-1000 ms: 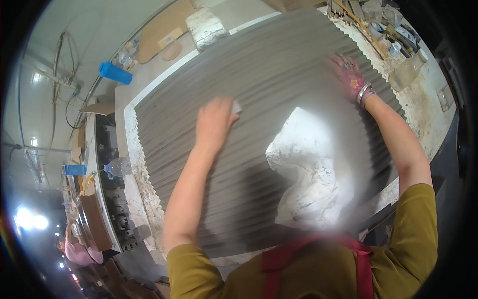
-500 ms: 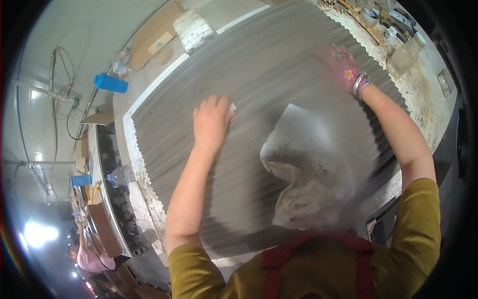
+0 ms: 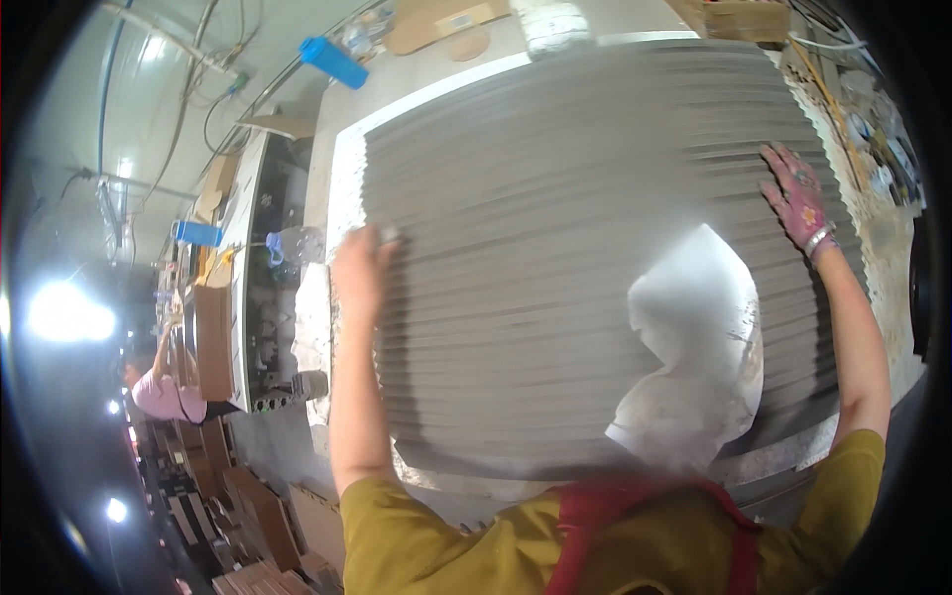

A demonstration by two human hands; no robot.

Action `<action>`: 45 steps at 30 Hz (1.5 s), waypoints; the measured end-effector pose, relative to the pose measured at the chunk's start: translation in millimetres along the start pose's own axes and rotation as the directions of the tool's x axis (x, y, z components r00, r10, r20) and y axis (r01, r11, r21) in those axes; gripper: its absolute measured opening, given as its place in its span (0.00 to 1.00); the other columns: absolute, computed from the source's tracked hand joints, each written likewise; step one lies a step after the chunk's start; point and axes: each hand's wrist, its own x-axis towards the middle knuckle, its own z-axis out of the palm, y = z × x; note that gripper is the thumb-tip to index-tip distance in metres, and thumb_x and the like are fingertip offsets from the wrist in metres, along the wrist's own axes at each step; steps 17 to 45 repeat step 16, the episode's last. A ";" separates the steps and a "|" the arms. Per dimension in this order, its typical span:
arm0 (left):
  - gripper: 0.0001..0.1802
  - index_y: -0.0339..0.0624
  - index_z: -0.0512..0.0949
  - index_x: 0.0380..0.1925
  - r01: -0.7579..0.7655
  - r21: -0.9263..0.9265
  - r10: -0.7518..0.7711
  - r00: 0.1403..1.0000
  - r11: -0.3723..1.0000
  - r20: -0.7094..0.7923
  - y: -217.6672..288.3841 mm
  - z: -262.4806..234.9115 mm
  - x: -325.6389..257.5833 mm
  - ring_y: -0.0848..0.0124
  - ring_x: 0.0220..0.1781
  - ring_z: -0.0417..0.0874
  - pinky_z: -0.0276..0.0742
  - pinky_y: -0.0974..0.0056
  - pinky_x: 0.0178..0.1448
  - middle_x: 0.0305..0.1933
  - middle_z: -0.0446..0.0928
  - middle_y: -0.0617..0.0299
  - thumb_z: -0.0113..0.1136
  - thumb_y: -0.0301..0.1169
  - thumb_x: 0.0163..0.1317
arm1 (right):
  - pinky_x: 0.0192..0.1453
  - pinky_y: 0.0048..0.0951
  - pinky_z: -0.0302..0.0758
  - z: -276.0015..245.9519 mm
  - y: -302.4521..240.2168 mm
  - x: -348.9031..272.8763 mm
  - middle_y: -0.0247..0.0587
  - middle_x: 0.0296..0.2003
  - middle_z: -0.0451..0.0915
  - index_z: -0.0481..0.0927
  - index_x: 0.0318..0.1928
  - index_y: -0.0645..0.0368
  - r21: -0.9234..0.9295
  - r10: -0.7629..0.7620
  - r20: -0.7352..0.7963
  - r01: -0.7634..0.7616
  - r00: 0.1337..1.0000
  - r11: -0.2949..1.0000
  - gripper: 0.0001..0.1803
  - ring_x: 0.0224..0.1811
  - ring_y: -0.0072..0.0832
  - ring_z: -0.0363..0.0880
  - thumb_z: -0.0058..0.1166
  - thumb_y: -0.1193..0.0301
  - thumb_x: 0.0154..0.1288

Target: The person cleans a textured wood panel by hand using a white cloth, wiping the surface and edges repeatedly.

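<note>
A large ridged grey sheet (image 3: 516, 347) with zigzag side edges lies before me. At its left edge my left hand (image 3: 359, 268) is closed, somewhat blurred, around a small whitish piece (image 3: 389, 235) that peeks out past the fingers; its kind is hard to make out. My right hand (image 3: 793, 193), in a pink glove with a flower pattern, rests with fingers spread on the ridges near the right edge. Between my arms a crumpled white sheet (image 3: 709, 307), smudged grey, lies on the near right part of the ridged sheet.
Beyond the far edge are a white wrapped bundle (image 3: 553, 25), cardboard (image 3: 426, 25) and a blue bottle (image 3: 334, 61). Tools and clutter (image 3: 878, 129) line the right side. A clear jug (image 3: 296, 246) stands at left; farther off is a person in pink (image 3: 169, 395).
My left hand has moved left across the ridged sheet to its edge. The gloved right hand is lower on the sheet relative to its far corner. The whole view has turned and shifted.
</note>
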 end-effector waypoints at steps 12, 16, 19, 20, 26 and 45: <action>0.23 0.46 0.75 0.54 0.559 0.294 -0.605 0.791 0.775 0.088 -169.9 28.7 -100.4 0.50 0.57 0.74 0.70 0.49 0.59 0.56 0.74 0.49 0.61 0.41 0.59 | 0.72 0.44 0.51 10.0 15.5 -1.2 0.45 0.68 0.62 0.60 0.69 0.44 -0.035 -0.023 0.043 0.024 0.999 0.999 0.31 0.70 0.40 0.59 0.44 0.55 0.67; 0.27 0.42 0.72 0.57 0.197 -0.105 -0.207 0.974 0.975 -0.097 -91.7 56.8 -43.6 0.51 0.62 0.71 0.66 0.49 0.65 0.61 0.71 0.48 0.57 0.45 0.61 | 0.72 0.44 0.51 -9.3 -12.9 10.1 0.46 0.67 0.63 0.62 0.68 0.44 -0.021 0.010 0.073 -0.009 0.997 1.000 0.30 0.70 0.42 0.59 0.46 0.55 0.67; 0.27 0.42 0.72 0.57 0.197 -0.105 -0.207 0.974 0.975 -0.097 -91.7 56.8 -43.6 0.51 0.62 0.71 0.66 0.49 0.65 0.61 0.71 0.48 0.57 0.45 0.61 | 0.72 0.44 0.51 -9.3 -12.9 10.1 0.46 0.67 0.63 0.62 0.68 0.44 -0.021 0.010 0.073 -0.009 0.997 1.000 0.30 0.70 0.42 0.59 0.46 0.55 0.67; 0.27 0.42 0.72 0.57 0.197 -0.105 -0.207 0.974 0.975 -0.097 -91.7 56.8 -43.6 0.51 0.62 0.71 0.66 0.49 0.65 0.61 0.71 0.48 0.57 0.45 0.61 | 0.72 0.44 0.51 -9.3 -12.9 10.1 0.46 0.67 0.63 0.62 0.68 0.44 -0.021 0.010 0.073 -0.009 0.997 1.000 0.30 0.70 0.42 0.59 0.46 0.55 0.67; 0.27 0.42 0.72 0.57 0.197 -0.105 -0.207 0.974 0.975 -0.097 -91.7 56.8 -43.6 0.51 0.62 0.71 0.66 0.49 0.65 0.61 0.71 0.48 0.57 0.45 0.61 | 0.72 0.44 0.51 -9.3 -12.9 10.1 0.46 0.67 0.63 0.62 0.68 0.44 -0.021 0.010 0.073 -0.009 0.997 1.000 0.30 0.70 0.42 0.59 0.46 0.55 0.67; 0.27 0.42 0.72 0.57 0.197 -0.105 -0.207 0.974 0.975 -0.097 -91.7 56.8 -43.6 0.51 0.62 0.71 0.66 0.49 0.65 0.61 0.71 0.48 0.57 0.45 0.61 | 0.72 0.44 0.51 -9.3 -12.9 10.1 0.46 0.67 0.63 0.62 0.68 0.44 -0.021 0.010 0.073 -0.009 0.997 1.000 0.30 0.70 0.42 0.59 0.46 0.55 0.67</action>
